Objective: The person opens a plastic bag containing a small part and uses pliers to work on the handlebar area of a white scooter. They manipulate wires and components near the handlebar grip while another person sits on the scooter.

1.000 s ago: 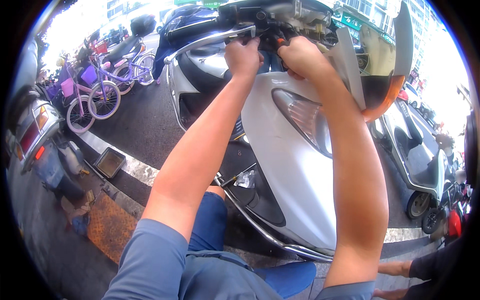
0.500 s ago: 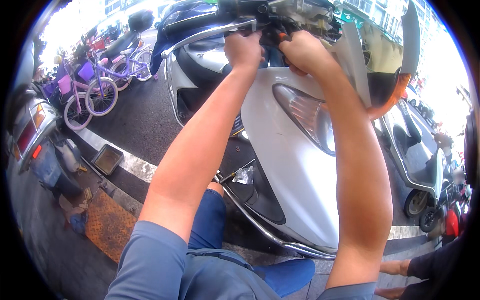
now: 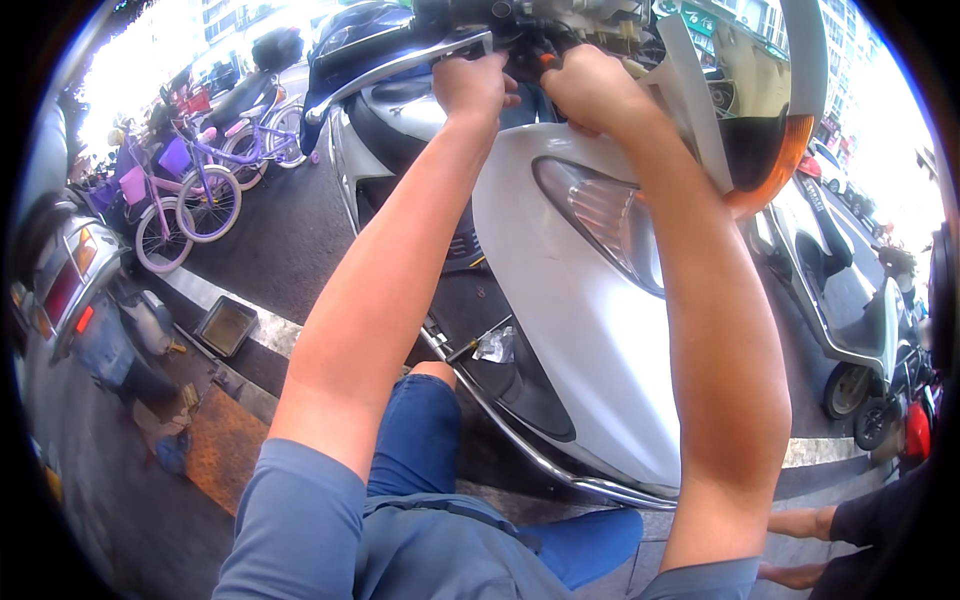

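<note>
A white scooter (image 3: 560,330) stands in front of me, its front cover off at the handlebar (image 3: 465,20). My left hand (image 3: 472,88) is just below the silver brake lever (image 3: 400,72), fingers curled at the dark parts there; what they grip is hidden. Beside it, my right hand (image 3: 597,90) is closed around something with an orange and black end (image 3: 549,62), whose kind I cannot make out. Behind that hand, a loosened white panel (image 3: 700,100) with an orange turn signal (image 3: 770,165) sticks up. Inner handlebar parts lie exposed between the two.
On the scooter's footboard lie a small clear plastic bag (image 3: 495,345) and a thin metal tool (image 3: 475,340). A shallow tray (image 3: 226,326), a rusty metal plate (image 3: 228,445) and another scooter (image 3: 85,290) are to my left. Farther off stand children's bicycles (image 3: 205,195). A person's legs (image 3: 800,522) show at lower right.
The whole view has shifted a little, so scooter and hands appear slightly higher and farther left. The left fingers look slightly more spread; the right hand keeps its grip at the same place.
</note>
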A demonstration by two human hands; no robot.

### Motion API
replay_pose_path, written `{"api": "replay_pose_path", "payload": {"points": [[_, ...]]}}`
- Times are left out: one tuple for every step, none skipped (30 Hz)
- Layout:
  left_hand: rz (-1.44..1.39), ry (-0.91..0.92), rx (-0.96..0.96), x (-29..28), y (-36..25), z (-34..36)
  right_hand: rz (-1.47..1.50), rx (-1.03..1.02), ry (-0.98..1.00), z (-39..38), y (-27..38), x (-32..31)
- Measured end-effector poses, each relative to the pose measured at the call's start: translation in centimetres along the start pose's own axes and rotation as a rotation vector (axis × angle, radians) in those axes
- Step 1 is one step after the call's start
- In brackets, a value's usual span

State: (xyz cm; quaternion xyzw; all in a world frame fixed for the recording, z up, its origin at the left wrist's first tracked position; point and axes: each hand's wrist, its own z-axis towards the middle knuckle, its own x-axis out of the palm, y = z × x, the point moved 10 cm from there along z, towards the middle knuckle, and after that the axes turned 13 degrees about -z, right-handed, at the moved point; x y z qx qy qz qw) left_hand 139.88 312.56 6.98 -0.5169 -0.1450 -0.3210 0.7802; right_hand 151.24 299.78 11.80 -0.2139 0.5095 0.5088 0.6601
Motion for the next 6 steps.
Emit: {"api": "replay_pose_path", "payload": {"points": [[0.011,0.006,0.001,0.04,-0.04,0.01,0.01,0.004,0.004,-0.01,0.06,0.07],[0.019,0.011,0.0,0.04,-0.04,0.0,0.001,0.002,-0.001,-0.04,0.13,0.01],[0.023,0.013,-0.004,0.01,-0.05,0.08,0.0,0.0,-0.004,-0.08,0.21,-0.05],[0.036,0.024,0.0,0.03,-0.12,0.17,-0.001,0.013,0.003,-0.14,0.16,0.02],[0.048,0.032,-0.002,0.02,-0.08,0.2,0.017,0.011,0.004,-0.24,0.21,0.02],[0.056,0.039,-0.012,0.03,0.06,0.24,0.036,0.024,0.013,-0.38,0.05,0.05]]}}
